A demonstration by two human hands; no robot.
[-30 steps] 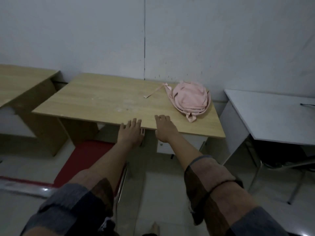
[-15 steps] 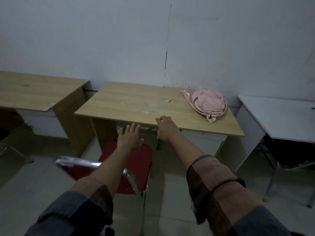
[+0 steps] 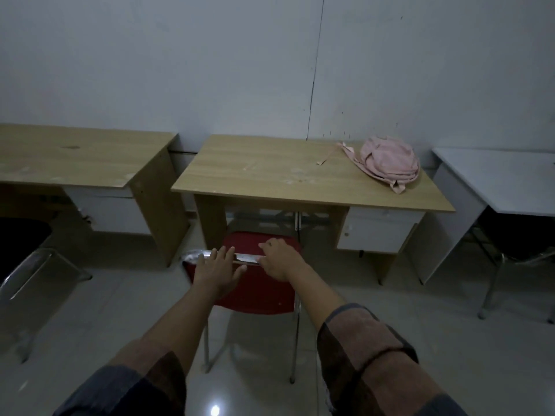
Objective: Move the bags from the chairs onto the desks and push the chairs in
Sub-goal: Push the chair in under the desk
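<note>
The red chair point(image 3: 255, 283) stands in front of the middle desk point(image 3: 270, 172), its seat partly in the knee gap; the gap is walled by the desk's left panel point(image 3: 210, 223) and the drawer unit point(image 3: 378, 232) on the right. Open floor point(image 3: 126, 298) lies on both sides, with another chair point(image 3: 27, 244) well left

Single head-worn wide-angle view, looking forward and downward from standing height toward the wall. The middle wooden desk point(image 3: 300, 175) sits at frame centre, near the camera, its front edge facing the viewer. Left of this desk a second wooden desk point(image 3: 75, 157) enters the frame; right of it, a white desk point(image 3: 504, 178). Both forearms extend from the lower edge toward the desk. No second view exists.
</note>
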